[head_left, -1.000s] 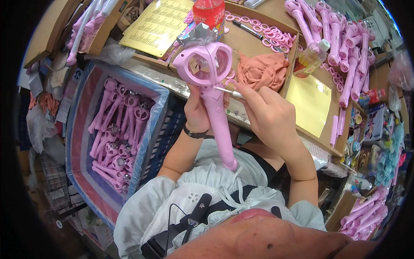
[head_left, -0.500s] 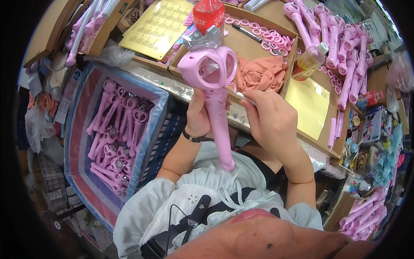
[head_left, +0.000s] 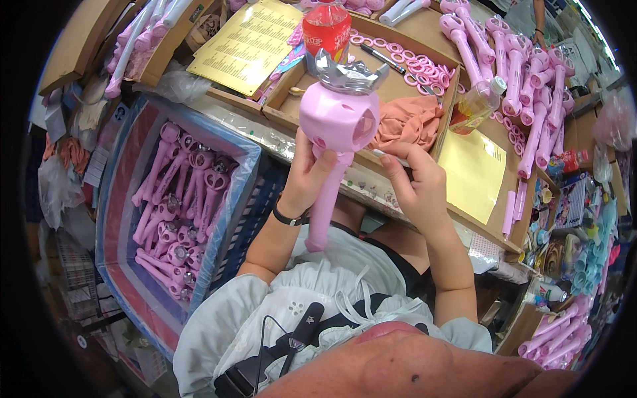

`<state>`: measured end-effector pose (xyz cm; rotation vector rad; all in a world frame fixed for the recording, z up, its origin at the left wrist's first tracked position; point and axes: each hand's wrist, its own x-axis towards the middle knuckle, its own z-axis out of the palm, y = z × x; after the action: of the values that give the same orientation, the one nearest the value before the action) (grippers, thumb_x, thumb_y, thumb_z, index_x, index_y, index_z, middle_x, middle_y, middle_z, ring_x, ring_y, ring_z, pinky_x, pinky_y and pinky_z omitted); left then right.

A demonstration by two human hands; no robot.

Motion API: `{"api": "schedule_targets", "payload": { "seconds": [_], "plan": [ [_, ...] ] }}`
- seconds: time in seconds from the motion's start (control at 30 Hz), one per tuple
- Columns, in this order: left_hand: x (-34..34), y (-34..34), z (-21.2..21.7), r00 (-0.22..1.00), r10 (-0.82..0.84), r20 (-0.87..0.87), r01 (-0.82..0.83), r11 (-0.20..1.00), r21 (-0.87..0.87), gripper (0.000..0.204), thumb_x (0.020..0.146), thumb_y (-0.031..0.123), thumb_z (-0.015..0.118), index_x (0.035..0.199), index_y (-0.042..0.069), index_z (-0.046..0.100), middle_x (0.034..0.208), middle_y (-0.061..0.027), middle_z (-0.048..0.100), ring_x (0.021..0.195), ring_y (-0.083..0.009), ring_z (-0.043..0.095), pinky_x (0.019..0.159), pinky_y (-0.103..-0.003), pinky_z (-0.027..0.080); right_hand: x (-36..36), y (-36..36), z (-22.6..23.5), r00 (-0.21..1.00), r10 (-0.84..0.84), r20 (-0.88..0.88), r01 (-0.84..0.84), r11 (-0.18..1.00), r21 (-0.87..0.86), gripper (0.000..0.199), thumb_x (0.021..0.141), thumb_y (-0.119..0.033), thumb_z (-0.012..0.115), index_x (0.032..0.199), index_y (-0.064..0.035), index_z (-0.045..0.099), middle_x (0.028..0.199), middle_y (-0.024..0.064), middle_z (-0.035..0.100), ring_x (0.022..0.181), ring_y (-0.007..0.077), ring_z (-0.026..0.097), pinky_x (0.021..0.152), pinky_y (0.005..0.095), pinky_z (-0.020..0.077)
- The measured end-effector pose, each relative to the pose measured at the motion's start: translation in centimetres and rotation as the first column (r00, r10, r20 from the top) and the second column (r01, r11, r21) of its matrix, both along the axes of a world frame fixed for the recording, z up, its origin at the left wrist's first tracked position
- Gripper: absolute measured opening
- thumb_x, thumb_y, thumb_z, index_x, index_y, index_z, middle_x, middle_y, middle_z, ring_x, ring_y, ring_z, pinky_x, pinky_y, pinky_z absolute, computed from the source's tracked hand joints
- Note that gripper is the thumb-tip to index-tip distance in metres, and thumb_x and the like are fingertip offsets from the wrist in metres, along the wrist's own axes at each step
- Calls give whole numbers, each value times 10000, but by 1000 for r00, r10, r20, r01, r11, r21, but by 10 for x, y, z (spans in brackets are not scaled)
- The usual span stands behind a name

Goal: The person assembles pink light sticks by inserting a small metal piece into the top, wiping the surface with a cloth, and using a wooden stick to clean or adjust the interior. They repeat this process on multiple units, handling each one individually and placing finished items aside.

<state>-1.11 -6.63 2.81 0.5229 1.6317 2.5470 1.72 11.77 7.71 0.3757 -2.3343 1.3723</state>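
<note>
While the left hand (head_left: 306, 174) grips its handle, the pink wand toy (head_left: 334, 132) stands upright, round-headed and silver-crowned. The right hand (head_left: 417, 184) pinches a thin tool beside it. Yellow sheets (head_left: 472, 174) lie on the worktop (head_left: 424, 30).

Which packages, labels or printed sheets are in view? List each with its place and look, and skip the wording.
Printed yellow sheet: upper left on the bench, rectangular, dense rows of print.
Plain yellow sheet: right of the right hand, rectangular, apparently blank.
Red bottle label: wrapped round a bottle behind the pink wand, which the left hand grips.
Colourful picture package: far right edge, flat, details too small.
</note>
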Motion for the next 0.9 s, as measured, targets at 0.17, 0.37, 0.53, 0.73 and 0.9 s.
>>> {"api": "schedule_targets", "payload": {
  "seconds": [0.17, 0.37, 0.53, 0.73, 0.9],
  "plan": [
    [0, -1, -3, 989, 71, -129, -93, 980, -175, 616, 901, 256, 599, 1348, 4, 258, 1196, -67, 441, 1071, -122, 439, 930, -276, 372, 6, 0, -31, 921, 55, 387, 76, 946, -315, 122, 845, -133, 641, 878, -21, 603, 641, 98, 572, 529, 213, 556, 518, 315, 437],
    [4, -1, -6, 993, 44, -108, -72, 960, -271, 667, 886, 251, 619, 1371, -9, 242, 1226, -85, 439, 1096, -136, 436, 944, -283, 368, 9, -5, -42, 968, -135, -213, 173, 970, 173, 92, 871, -116, 598, 879, -30, 567, 731, 122, 572, 590, 301, 558, 538, 353, 445],
    [6, -2, -8, 989, 58, -138, -96, 955, -282, 649, 883, 234, 617, 1364, -15, 258, 1202, -89, 460, 1084, -136, 445, 946, -284, 366, 16, -7, -37, 991, -118, 66, 119, 993, -6, 107, 832, -93, 628, 875, -23, 559, 785, 123, 576, 643, 303, 582, 551, 361, 454],
    [5, -4, -8, 986, 71, -153, -112, 953, -282, 658, 866, 217, 636, 1360, -17, 269, 1207, -100, 472, 1065, -136, 465, 911, -278, 395, 12, 3, -39, 991, -39, -128, 60, 984, 166, 121, 796, -66, 655, 880, -19, 581, 705, 108, 590, 599, 270, 602, 538, 338, 463],
    [7, -4, -5, 974, 44, -221, -127, 917, -377, 651, 864, 221, 640, 1349, -23, 280, 1152, -94, 514, 1002, -129, 500, 857, -269, 424, 16, 7, -51, 995, 54, 89, -47, 996, -79, 155, 746, -48, 678, 880, -24, 602, 657, 100, 586, 567, 266, 600, 504, 330, 464]
  ]
}}
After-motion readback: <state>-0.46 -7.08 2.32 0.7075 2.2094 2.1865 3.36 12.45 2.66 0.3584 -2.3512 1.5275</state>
